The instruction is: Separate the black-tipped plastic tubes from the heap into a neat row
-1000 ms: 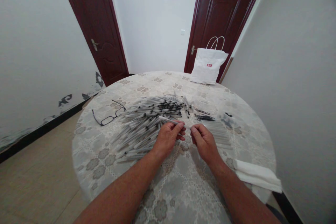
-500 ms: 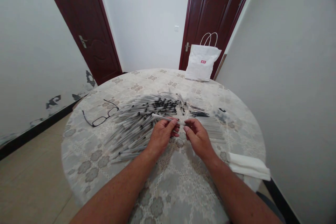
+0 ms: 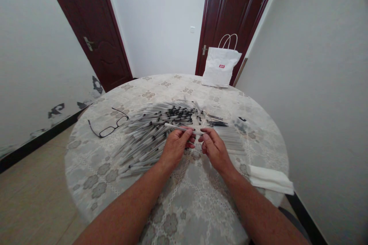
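My left hand (image 3: 178, 145) is closed round a slim whitish pen (image 3: 174, 126), held roughly level above the table with its pale end pointing left. At the pen's right end is my right hand (image 3: 214, 147), thumb and index finger on either side of the tip. Any small part between those fingertips is too small to make out. Beside and beyond my left hand spreads a big pile of translucent pens (image 3: 143, 138) with black ends. Just past my right hand lie a row of clear tubes (image 3: 232, 139) and several thin black refills (image 3: 217, 123).
Eyeglasses (image 3: 107, 131) lie at the left of the round table, which has a patterned cloth (image 3: 169, 222). A white paper bag (image 3: 220, 69) stands at the back right. A folded white cloth (image 3: 270, 180) rests near the right edge, and a small black object (image 3: 242, 119) lies beyond it.
The view has shifted slightly. My right thumb and index finger have parted a little at the pen's right end; my left hand keeps its hold on the pen.
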### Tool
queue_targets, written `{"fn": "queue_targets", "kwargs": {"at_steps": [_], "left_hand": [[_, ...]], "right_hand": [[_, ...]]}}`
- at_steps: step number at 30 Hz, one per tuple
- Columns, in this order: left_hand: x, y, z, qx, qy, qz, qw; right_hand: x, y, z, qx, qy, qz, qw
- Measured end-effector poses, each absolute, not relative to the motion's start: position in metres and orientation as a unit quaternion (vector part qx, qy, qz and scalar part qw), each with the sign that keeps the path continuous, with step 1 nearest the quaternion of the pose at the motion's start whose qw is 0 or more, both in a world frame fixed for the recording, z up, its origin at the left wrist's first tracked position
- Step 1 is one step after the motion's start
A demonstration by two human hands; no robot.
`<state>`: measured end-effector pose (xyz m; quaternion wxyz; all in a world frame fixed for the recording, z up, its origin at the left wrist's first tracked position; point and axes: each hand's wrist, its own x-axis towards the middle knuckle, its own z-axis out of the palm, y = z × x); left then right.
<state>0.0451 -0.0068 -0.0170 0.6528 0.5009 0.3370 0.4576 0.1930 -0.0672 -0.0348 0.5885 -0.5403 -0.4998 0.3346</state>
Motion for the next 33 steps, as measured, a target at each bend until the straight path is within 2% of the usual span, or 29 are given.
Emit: {"fn": "queue_targets", "kwargs": {"at_steps": [5,12,19,27,33], "left_hand": [[0.0457,-0.0083,-0.0178,0.508,0.333,0.454,0.652],[0.0456,-0.0086,-0.0171,0.498,0.322,0.464,0.658],[0.0461,-0.0098,-0.0147,0.501,0.327,0.455,0.660],[0.0462,-0.0094,-0.0137,0.495,0.339,0.460,0.655],[0.0459,-0.0100,-0.0138,0.499,0.339,0.464,0.650]], "right_hand": [[0.1959,-0.0657,-0.0337,-0.571,-0.519,0.313,0.554],[0.1924,-0.0672,-0.0321,-0.518,-0.485,0.350,0.612],[0.1966,-0.0653,-0.0331,-0.553,-0.506,0.359,0.556],[0.1944,-0.0658,-0.0308,-0.518,-0.482,0.365,0.605],[0.1942,-0.0662,-0.0296,-0.535,-0.474,0.386,0.583]]}}
